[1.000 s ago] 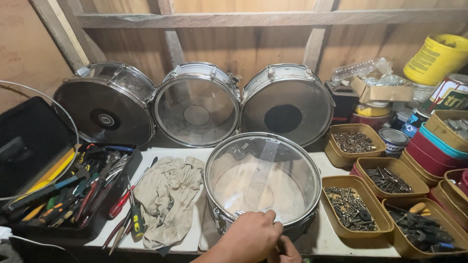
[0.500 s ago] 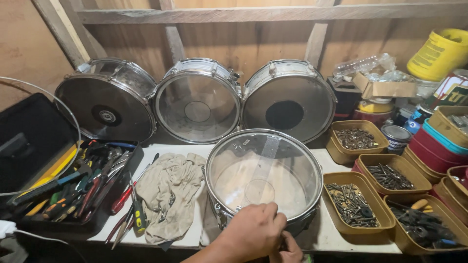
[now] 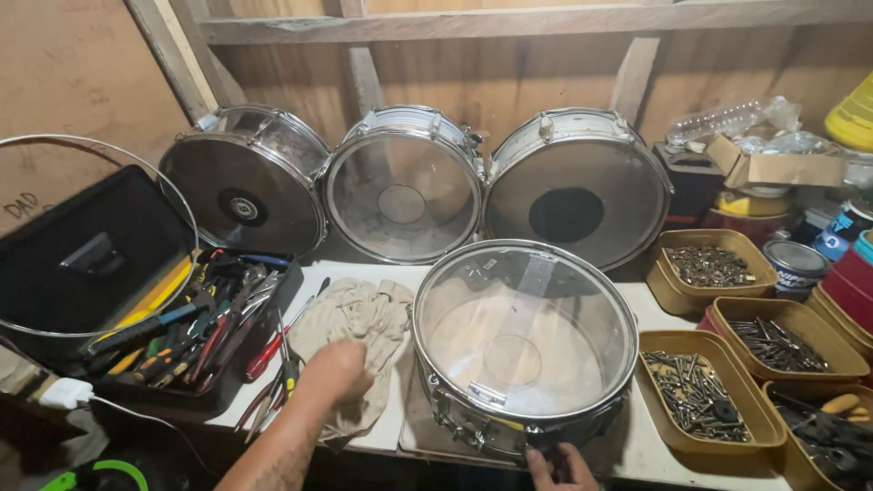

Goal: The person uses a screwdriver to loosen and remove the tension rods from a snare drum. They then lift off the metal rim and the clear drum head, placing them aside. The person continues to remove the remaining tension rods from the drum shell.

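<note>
A snare drum (image 3: 525,345) with a clear head is laid flat on the white bench top (image 3: 647,438), three more drums (image 3: 405,185) propped up behind it. Its front rim is gripped by the right hand (image 3: 561,465), fingers curled on the hardware. A beige rag (image 3: 355,338) just left of the drum is grabbed by the left hand (image 3: 335,372), fingers bunched into it. An open toolbox (image 3: 173,336) is parked further left, screw trays (image 3: 698,394) on the right.

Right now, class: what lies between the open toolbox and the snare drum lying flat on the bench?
In the head view, a crumpled beige cloth lies between the toolbox and the drum, with the left hand on it.
</note>
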